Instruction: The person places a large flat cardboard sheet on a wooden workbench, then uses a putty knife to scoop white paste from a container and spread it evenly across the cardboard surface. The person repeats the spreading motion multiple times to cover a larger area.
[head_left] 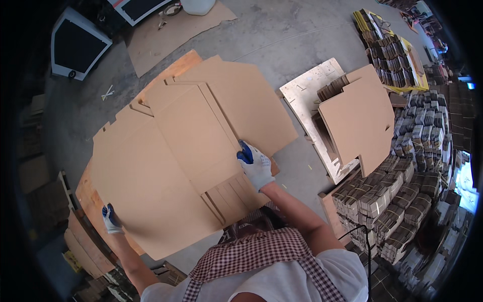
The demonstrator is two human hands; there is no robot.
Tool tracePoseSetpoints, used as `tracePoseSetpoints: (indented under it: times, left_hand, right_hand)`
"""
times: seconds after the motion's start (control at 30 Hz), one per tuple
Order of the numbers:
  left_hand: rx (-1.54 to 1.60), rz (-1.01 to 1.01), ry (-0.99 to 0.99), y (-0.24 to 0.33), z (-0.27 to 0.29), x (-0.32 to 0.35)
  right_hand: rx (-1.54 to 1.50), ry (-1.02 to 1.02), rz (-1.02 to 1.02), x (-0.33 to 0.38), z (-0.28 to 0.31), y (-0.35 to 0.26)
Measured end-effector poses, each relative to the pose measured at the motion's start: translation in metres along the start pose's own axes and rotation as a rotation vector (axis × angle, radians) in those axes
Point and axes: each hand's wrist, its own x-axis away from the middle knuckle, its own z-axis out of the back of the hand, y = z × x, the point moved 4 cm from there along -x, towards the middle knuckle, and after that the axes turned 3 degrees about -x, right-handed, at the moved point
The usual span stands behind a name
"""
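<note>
A large brown cardboard sheet [136, 166], die-cut with creases, slots and notched edges, lies spread in front of me over a wooden board [86, 194]. My left hand [111, 219], in a white glove with blue coating, is closed on the sheet's near left edge. My right hand [255, 165], gloved the same way, pinches the sheet beside a long slot right of its middle. Its fingertips are partly hidden. The right-hand panel [256, 100] of cardboard extends beyond that slot.
To the right, cut cardboard pieces [359, 118] lie stacked on a pale wooden pallet [314, 78]. Tied cardboard bundles [375, 194] pile up at the lower right, with more on a yellow-edged pallet [390, 50] farther off. White-framed black panels [80, 43] stand at the far left.
</note>
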Motion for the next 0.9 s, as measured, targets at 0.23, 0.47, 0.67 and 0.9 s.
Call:
tracePoseSetpoints:
  times: [0.23,0.47,0.67,0.9]
  left_hand:
    - [0.005,0.026,0.011,-0.002,-0.01,0.011]
    - [-0.006,0.03,0.0,-0.011,-0.01,0.011]
    - [-0.066,0.058,0.013,-0.012,-0.008,0.011]
    - [-0.022,0.094,0.017,-0.016,-0.009,0.015]
  right_hand:
    - [0.128,0.023,0.038,0.0,0.002,0.002]
    - [0.237,0.044,0.05,0.001,0.007,0.003]
    - [0.217,0.093,0.087,0.001,0.01,0.0]
    - [0.445,0.075,0.317,0.001,0.009,0.004]
